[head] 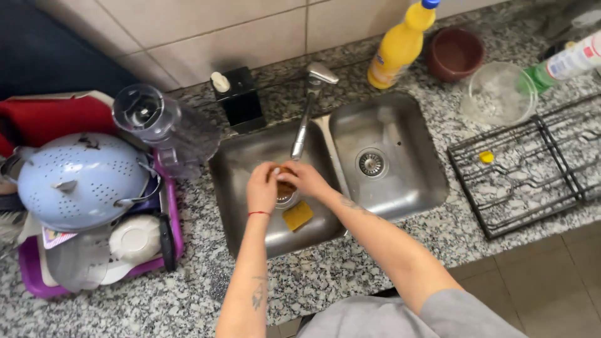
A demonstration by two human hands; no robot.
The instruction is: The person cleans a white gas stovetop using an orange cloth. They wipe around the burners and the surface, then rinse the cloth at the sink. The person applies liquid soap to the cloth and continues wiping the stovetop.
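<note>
Both my hands meet over the left basin of a steel double sink (pixel 400 125), just under the faucet (pixel 308 106). My left hand (pixel 261 185) and my right hand (pixel 303 177) are closed together around a small brown-orange object (pixel 285 186); what it is stays mostly hidden by my fingers. A yellow sponge (pixel 297 215) lies on the basin floor just below my hands, beside the drain. The right basin holds nothing but its drain strainer (pixel 370 163).
A purple dish rack (pixel 31 275) at left holds an upturned pale blue colander (pixel 78 178), a clear blender jar (pixel 164 128) and white dishes. Behind the sink are a black soap dispenser (pixel 236 97), yellow bottle (pixel 399 45), brown bowl (pixel 455 53), clear bowl (pixel 499 94). Black stove grates (pixel 532 169) lie at right.
</note>
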